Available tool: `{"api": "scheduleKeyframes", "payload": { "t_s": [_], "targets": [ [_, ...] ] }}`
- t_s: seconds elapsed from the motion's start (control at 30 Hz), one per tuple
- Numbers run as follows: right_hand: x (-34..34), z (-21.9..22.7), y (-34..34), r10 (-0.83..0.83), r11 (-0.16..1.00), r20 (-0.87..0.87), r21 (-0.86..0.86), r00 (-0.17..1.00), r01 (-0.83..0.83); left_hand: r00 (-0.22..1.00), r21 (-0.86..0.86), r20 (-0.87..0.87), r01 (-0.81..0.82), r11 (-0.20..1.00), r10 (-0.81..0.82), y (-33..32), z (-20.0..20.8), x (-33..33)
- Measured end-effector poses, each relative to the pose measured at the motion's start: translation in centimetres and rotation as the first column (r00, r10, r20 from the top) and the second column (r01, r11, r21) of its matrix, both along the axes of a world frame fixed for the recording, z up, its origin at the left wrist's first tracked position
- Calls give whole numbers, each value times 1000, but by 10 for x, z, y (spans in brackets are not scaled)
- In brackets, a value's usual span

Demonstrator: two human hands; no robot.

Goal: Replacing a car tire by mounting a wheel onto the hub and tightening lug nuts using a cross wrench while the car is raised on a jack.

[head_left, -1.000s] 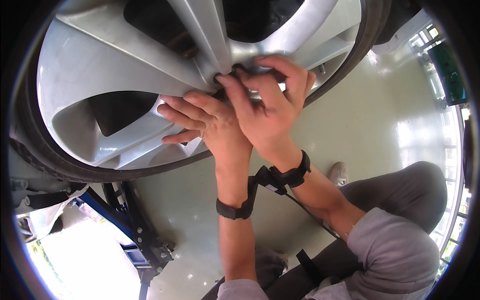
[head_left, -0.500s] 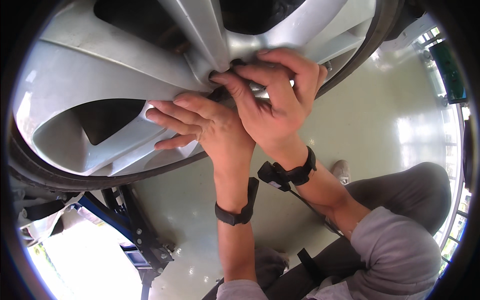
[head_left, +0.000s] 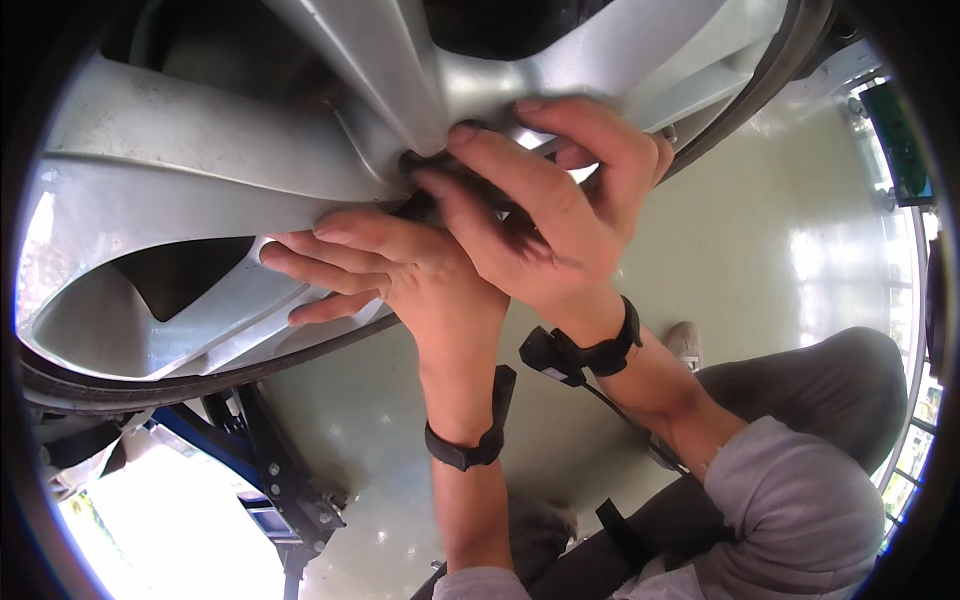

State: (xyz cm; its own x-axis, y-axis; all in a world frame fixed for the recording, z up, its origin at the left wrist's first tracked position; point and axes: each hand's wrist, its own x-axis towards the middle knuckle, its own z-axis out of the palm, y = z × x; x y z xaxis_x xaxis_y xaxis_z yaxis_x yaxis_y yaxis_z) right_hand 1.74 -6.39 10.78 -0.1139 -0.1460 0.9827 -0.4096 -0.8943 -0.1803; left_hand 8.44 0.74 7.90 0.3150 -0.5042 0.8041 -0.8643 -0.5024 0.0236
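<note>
A silver alloy wheel [head_left: 230, 175] with broad spokes fills the upper left. My left hand [head_left: 420, 265] lies against its lower spoke, fingers stretched and spread, thumb hidden. Just right of it, overlapping its edge, my right hand [head_left: 560, 200] is bent in at the wheel's centre. Its index finger and thumb are curled around the hub area beside dark round holes; the thumb is blurred. Something dark shows between these fingers, too covered to name. The other right fingers are bent over the neighbouring spoke. Both wrists wear black straps.
The black tyre [head_left: 250, 375] rims the wheel. Below left stands a dark metal stand [head_left: 275, 480] with a blue beam. My bent knee [head_left: 820, 390] is at the right over the pale shiny floor [head_left: 730, 240]. A green object [head_left: 897, 140] is at the far right.
The wheel has shifted a little left and down in the picture, my left hand with it. The right thumb has swung down away from the index finger.
</note>
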Motion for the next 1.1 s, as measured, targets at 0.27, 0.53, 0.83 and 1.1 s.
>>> {"api": "scheduleKeyframes", "payload": {
  "t_s": [0.27,0.53,0.83,1.1],
  "targets": [
    [-3,4,1,-15,1000,-37,-8,999,14,977,-75,-123,166,983,-175,1,2,0],
    [-7,3,4,17,1000,-67,11,998,-16,983,-93,-94,150,984,-158,-2,-1,2],
    [-1,1,2,13,1000,3,5,1000,-13,993,-14,-84,84,996,-85,2,0,-1],
    [-11,6,9,14,999,-145,38,989,-9,996,-22,-32,79,997,-79,2,-2,4]
  ]
}}
